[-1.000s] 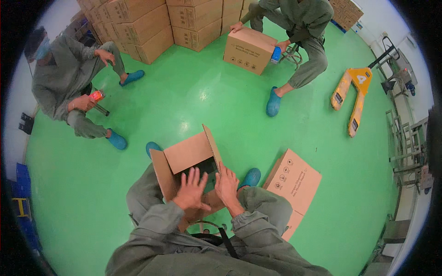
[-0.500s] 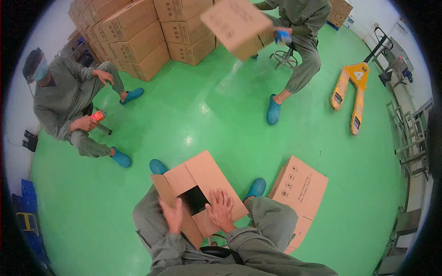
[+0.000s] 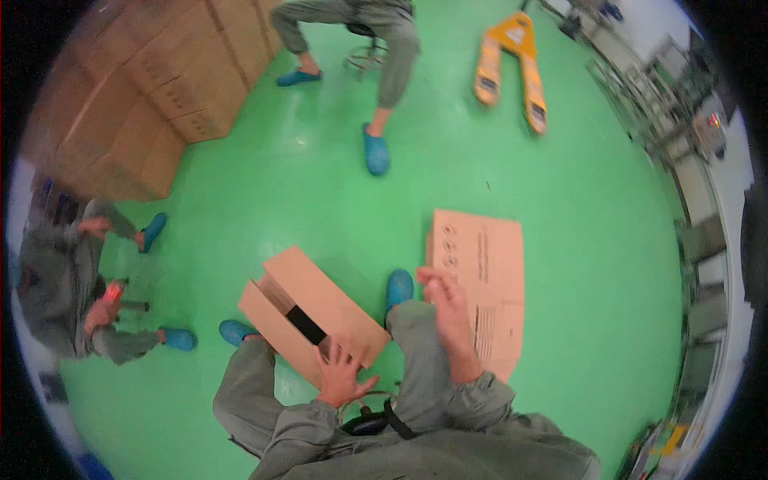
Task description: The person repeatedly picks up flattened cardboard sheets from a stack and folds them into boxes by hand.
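Observation:
An open cardboard box (image 3: 324,298) sits between my knees. Its long top flaps lie partly folded in, with a narrow dark gap between them. My left hand (image 3: 342,374) rests on the box's near end, fingers spread over the flaps. Off to the right, my right hand (image 3: 450,308) is raised over the near-left part of a flat folded carton (image 3: 500,280) on the floor. Motion smears its fingers, which look bent; whether they touch the carton or hold anything is unclear.
Stacked brown cartons (image 3: 192,88) stand at the far left. One person (image 3: 60,288) sits at left holding a red-lit device (image 3: 114,290); another (image 3: 392,40) sits on a stool ahead. A yellow pallet jack (image 3: 512,48) stands far right, metal frames (image 3: 640,112) along the right wall.
My view has swung right. My right hand has left the box and moved over the flat carton. My left hand has shifted to the box's near end, and the opening is narrower.

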Tool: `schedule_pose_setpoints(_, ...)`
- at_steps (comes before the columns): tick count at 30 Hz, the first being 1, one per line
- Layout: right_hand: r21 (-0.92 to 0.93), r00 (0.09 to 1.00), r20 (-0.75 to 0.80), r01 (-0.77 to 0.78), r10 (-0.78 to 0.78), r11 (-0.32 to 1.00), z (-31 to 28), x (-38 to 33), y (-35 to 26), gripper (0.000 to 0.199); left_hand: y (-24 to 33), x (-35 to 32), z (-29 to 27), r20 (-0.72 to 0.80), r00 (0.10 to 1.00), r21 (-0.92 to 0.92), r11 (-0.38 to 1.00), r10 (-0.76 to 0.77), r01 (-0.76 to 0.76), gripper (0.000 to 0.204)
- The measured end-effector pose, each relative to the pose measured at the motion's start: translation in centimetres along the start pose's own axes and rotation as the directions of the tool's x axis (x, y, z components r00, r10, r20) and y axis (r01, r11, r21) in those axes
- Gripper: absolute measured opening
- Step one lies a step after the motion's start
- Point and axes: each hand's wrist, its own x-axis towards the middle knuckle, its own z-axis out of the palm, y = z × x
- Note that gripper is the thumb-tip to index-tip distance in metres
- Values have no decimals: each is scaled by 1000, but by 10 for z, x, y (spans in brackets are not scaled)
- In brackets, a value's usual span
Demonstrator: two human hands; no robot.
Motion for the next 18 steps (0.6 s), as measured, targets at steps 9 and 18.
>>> schedule_pose_setpoints(9,181,488,-448,-771,749,610,-195,-86,255,34,-128,80,-27,-97,985,389,906,-142,169,75)
schedule_pose_setpoints(18,696,198,-420,-557,886,454,-169,-172,361,55,-179,65,-152,-103,895,454,780,-434,430,69)
